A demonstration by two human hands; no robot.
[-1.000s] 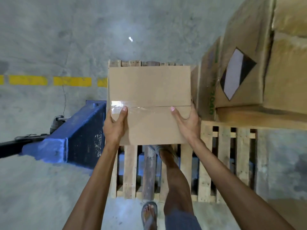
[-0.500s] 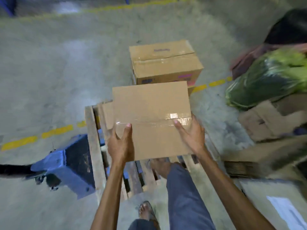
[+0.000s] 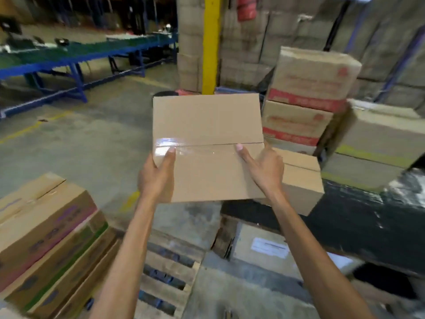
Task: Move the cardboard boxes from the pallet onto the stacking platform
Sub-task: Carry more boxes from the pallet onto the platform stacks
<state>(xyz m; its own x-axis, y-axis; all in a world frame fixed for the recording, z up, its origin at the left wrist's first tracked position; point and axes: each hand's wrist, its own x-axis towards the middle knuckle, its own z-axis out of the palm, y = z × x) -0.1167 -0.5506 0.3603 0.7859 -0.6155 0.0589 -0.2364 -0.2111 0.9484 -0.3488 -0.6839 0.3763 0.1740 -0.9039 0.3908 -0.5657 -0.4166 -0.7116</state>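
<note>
Left hand [image 3: 156,180], right [image 3: 264,171], apparently round box [image 3: 207,125]

A yellow pillar [image 3: 210,42] rises at the back — a blue-framed green table [image 3: 96,49] stands left of it.

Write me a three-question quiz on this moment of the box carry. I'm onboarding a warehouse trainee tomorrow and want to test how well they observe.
1. True or false: the left hand alone carries the plain brown tape-sealed cardboard box, while the right hand hangs free.
2. What stands just right of that box? (a) a parked forklift (b) stacked cardboard cartons with red print (c) a wooden ladder
3. Fill in: the tall upright steel post behind the box is coloured ____.
Key: 1 false, both hands hold it; 2 b; 3 yellow.
</note>
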